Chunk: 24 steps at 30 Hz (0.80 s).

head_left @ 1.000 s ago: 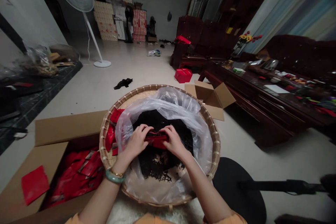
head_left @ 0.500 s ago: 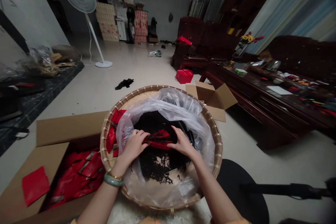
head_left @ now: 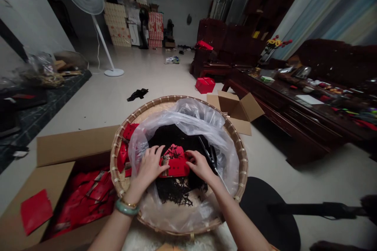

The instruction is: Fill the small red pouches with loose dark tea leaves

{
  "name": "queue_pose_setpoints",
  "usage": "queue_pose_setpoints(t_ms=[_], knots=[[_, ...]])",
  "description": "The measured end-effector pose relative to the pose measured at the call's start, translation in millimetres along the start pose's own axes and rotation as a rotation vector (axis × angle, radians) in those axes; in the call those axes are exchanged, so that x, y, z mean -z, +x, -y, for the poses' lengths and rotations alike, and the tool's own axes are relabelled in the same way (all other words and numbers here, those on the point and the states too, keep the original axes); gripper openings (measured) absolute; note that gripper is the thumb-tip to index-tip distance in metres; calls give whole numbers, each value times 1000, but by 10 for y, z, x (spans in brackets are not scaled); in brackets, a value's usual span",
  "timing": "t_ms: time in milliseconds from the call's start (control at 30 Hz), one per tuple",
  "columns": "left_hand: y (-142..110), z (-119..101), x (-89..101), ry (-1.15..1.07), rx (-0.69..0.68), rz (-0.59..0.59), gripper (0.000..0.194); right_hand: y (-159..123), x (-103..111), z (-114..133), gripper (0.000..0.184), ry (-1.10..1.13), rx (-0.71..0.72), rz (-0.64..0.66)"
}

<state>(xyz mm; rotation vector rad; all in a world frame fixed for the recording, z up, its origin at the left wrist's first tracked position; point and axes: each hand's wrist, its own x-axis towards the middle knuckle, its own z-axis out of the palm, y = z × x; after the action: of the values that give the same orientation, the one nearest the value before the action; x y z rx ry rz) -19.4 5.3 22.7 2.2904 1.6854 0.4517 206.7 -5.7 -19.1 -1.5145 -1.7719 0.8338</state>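
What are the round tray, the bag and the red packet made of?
The tray looks like woven bamboo: pale flat strips plaited around the rim. The bag seems thin clear plastic, creased and shiny. The red packet looks like glossy coated paper or foil film; the sheen leaves that open.

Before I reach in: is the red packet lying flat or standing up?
Lying flat: the red packet rests face-up on the dark leaves, between the left hand and right hand.
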Motion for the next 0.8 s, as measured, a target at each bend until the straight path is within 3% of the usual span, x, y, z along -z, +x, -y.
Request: queue_pose_setpoints(t_ms=[67,267,500,633,800], knots=[[-43,-96,-8,85,-87,-12,59,-13,-6,65,37,-50,-2,4],[-119,-247,-34,175,-259,119,14,-133,15,248,16,-169,-4,24],[-125,-165,-44,102,-319,153,23,-342,-105,225,21,-192,-81,111],[-146,-125,-66,29,-342,137,22,-408,-185,223,21,-176,-93,77],[-175,-103,-81,29,-339,95,25,-393,-192,202,9,-64,-91,18]])
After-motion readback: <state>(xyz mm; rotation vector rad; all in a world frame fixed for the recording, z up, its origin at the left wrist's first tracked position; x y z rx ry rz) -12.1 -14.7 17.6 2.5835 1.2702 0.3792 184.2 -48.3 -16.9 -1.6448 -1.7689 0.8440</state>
